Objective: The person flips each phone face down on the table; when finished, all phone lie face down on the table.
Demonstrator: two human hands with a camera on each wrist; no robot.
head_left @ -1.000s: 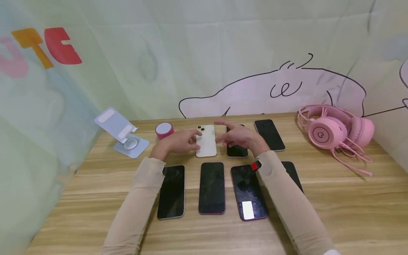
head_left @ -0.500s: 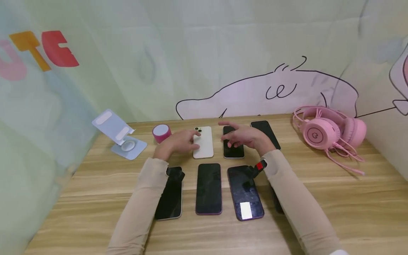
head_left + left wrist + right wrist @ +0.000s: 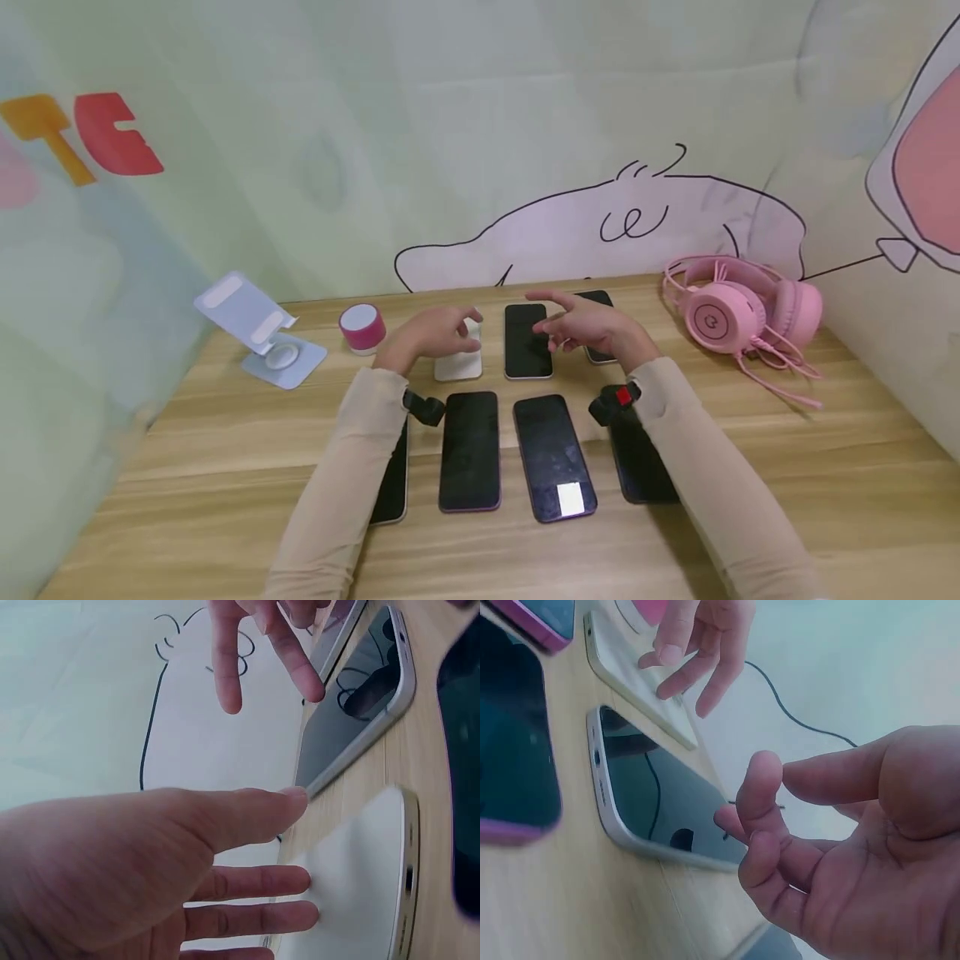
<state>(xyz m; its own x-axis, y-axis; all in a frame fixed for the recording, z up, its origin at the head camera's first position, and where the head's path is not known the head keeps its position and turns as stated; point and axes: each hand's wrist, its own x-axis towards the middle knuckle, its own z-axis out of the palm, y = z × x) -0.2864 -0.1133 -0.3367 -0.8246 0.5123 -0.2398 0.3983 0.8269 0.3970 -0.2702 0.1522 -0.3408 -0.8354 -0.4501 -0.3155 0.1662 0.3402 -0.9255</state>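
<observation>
My left hand (image 3: 437, 332) hovers over a white phone (image 3: 459, 367) lying back side up, covering part of it. In the left wrist view its fingers (image 3: 255, 882) stretch loosely across the white phone, gripping nothing. My right hand (image 3: 592, 323) hangs between a black-screened phone (image 3: 527, 343) and another dark phone (image 3: 600, 297) at the back, partly hiding the latter. Its index finger points left while the other fingers bend; the right wrist view shows the thumb (image 3: 832, 776) close to a bent fingertip, with nothing held.
A front row holds several dark phones, among them a purple-edged phone (image 3: 470, 450), one with a bright reflection (image 3: 553, 454), and two partly under the forearms. A light-blue folding stand (image 3: 247, 312) and pink cylinder (image 3: 363, 328) stand back left. Pink headphones (image 3: 723, 312) lie back right.
My right hand has moved right, away from the white phone, uncovering the middle back phone. The left hand has shifted slightly right over the white phone. The head view has turned a little right.
</observation>
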